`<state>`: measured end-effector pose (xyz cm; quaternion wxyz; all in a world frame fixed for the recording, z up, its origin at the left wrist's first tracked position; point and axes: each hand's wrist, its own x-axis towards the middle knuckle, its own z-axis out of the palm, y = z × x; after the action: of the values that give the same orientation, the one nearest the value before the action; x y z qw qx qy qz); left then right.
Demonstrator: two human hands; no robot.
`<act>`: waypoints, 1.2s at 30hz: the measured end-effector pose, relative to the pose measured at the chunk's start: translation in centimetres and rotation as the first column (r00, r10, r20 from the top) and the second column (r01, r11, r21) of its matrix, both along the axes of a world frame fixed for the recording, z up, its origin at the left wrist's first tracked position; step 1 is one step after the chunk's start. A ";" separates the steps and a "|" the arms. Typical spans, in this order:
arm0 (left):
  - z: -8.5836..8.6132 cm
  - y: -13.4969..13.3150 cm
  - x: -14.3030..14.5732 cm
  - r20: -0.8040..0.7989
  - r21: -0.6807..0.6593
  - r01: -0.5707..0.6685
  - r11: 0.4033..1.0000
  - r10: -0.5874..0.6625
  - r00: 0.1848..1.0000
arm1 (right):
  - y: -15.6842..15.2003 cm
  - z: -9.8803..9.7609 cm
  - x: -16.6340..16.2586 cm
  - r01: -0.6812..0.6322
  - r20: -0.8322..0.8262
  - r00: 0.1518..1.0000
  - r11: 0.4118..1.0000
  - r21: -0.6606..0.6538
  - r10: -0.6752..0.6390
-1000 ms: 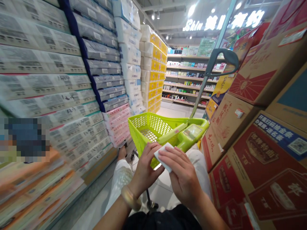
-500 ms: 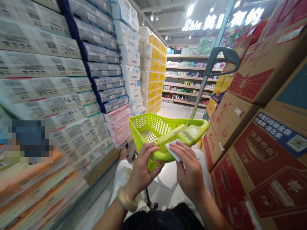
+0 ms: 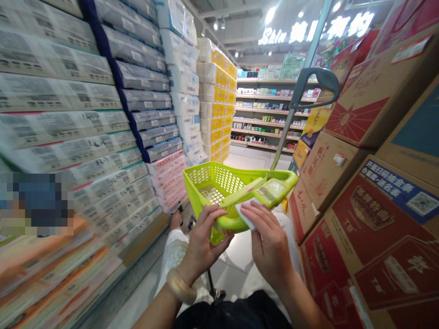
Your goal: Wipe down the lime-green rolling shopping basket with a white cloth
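A lime-green wheeled shopping basket [image 3: 206, 180] stands in front of me in a narrow shop aisle, its grey pull handle [image 3: 313, 84] raised up to the right. My right hand [image 3: 269, 244] holds a small white packet [image 3: 244, 214] against the basket's near rim, fingers bent over it. My left hand [image 3: 202, 240], a bangle on its wrist, is beside it with fingers curled at the rim's near edge; it touches the basket just left of the packet.
Tall stacks of wrapped tissue packs [image 3: 103, 123] wall the left side. Stacked red and brown cardboard boxes [image 3: 370, 183] crowd the right. Stocked shelves [image 3: 267, 119] stand at the far end under a lit sign. The pale floor runs ahead.
Both hands moved up and forward, bringing the white packet from in front of my lap to the basket's near rim. My left hand came off the packet.
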<state>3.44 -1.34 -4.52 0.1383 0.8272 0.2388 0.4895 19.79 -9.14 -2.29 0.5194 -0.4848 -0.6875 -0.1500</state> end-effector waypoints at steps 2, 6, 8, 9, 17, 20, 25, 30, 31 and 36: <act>0.0 0.0 0.0 -0.006 0.018 -0.004 1.000 0.004 1.000 | -0.3 0.2 -0.9 -0.132 0.089 0.987 0.991 -0.034 0.134; 0.1 0.0 -0.2 -0.045 0.022 -0.005 1.000 0.006 0.999 | -0.2 0.1 -1.1 -0.172 0.114 0.978 0.984 -0.042 0.175; 0.1 0.0 -0.2 -0.041 0.013 -0.006 1.000 0.007 0.999 | 0.0 -0.2 -0.5 -0.054 0.036 0.998 0.999 -0.006 0.054; 0.0 0.0 -0.2 -0.033 0.011 -0.005 1.000 0.005 0.999 | 0.1 -0.3 -0.2 -0.003 0.000 1.000 1.000 0.010 0.003; 0.1 0.0 -0.2 -0.058 0.014 -0.026 1.000 0.027 0.998 | -0.5 -0.2 -1.1 -0.209 0.113 0.971 0.977 -0.042 0.212; 0.3 -0.1 -0.3 -0.050 0.007 -0.024 1.000 0.024 0.998 | -0.1 -0.5 -0.3 -0.075 0.008 0.997 0.997 0.009 0.075; 0.1 0.0 -0.2 -0.025 0.018 -0.032 0.999 0.033 0.999 | -0.4 -0.6 -0.7 -0.125 0.037 0.991 0.992 -0.013 0.125; -0.1 0.1 -0.4 -0.028 0.041 -0.029 0.999 0.030 0.999 | -0.6 -0.9 -1.1 -0.182 0.098 0.978 0.983 -0.006 0.182; 0.0 0.1 -0.4 -0.033 0.039 -0.032 0.999 0.033 0.999 | -0.4 -1.0 -0.9 -0.132 0.059 0.990 0.991 0.020 0.130; 0.0 0.0 -0.4 -0.033 0.013 -0.051 0.999 0.052 0.998 | -0.3 -1.6 -0.9 -0.045 -0.027 0.999 0.997 0.068 0.047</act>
<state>3.00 -1.30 -4.50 0.1164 0.8296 0.2592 0.4806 18.85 -9.42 -3.90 0.5486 -0.4531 -0.6856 -0.1540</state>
